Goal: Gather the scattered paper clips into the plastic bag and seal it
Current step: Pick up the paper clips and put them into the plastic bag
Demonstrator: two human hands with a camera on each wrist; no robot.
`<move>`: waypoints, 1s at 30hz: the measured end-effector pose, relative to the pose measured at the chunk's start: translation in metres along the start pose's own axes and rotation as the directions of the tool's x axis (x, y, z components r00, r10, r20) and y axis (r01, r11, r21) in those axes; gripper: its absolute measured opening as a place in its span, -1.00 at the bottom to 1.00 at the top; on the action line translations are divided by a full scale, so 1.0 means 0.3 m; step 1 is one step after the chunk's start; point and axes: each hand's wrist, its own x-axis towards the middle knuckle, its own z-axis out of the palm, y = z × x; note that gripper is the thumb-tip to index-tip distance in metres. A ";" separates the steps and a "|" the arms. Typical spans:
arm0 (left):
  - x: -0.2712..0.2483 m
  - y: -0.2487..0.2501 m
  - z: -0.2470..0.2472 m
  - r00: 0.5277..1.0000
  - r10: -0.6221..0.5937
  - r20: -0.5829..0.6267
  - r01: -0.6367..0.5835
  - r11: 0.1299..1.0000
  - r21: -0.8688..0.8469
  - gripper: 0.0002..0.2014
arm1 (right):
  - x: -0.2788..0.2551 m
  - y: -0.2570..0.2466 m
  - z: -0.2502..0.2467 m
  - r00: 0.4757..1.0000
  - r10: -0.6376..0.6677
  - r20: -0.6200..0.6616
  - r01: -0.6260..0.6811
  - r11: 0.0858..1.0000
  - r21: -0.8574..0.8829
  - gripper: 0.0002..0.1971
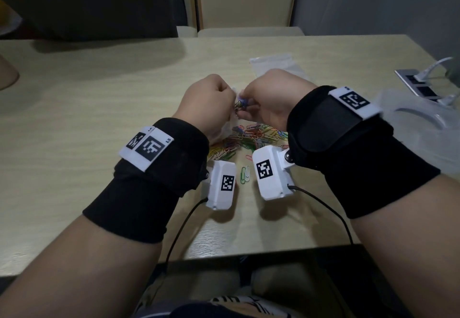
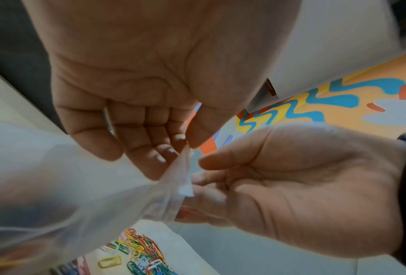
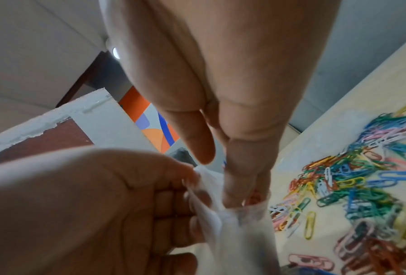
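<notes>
Left hand (image 1: pixel 207 104) pinches the bag (image 2: pixel 173 178) rim; right hand (image 1: pixel 270 98) pushes pinched clips (image 1: pixel 240 104) into its mouth, above the bench (image 1: pixel 99 98) pile (image 1: pixel 249 138). Risk: narrow mouth, slack rim, clips snag and spill.

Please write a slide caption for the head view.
Left hand holds plastic bag while right hand feeds in paper clips.
</notes>
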 end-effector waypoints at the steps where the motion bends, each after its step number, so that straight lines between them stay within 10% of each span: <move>1: 0.000 0.001 -0.001 1.000 -0.004 -0.006 0.004 1.000 -0.004 -0.83 | 0.002 -0.006 0.000 1.000 -0.007 0.030 0.009 0.999 -0.046 -0.81; 15: 0.037 -0.005 -0.101 0.981 -0.041 -0.189 0.016 0.991 -0.129 -0.85 | -0.021 -0.040 0.024 0.903 -0.407 -0.139 0.285 0.808 -0.517 -0.76; 24: 0.066 -0.029 -0.207 0.937 -0.053 -0.345 0.006 0.991 -0.136 -0.85 | 0.009 0.000 0.054 0.963 -0.268 -0.027 0.163 0.660 -0.733 -0.62; 30: 0.063 -0.051 -0.237 0.919 -0.064 -0.389 0.021 0.993 -0.115 -0.92 | 0.004 0.065 0.149 0.970 -0.018 0.241 0.234 0.314 -0.920 -0.53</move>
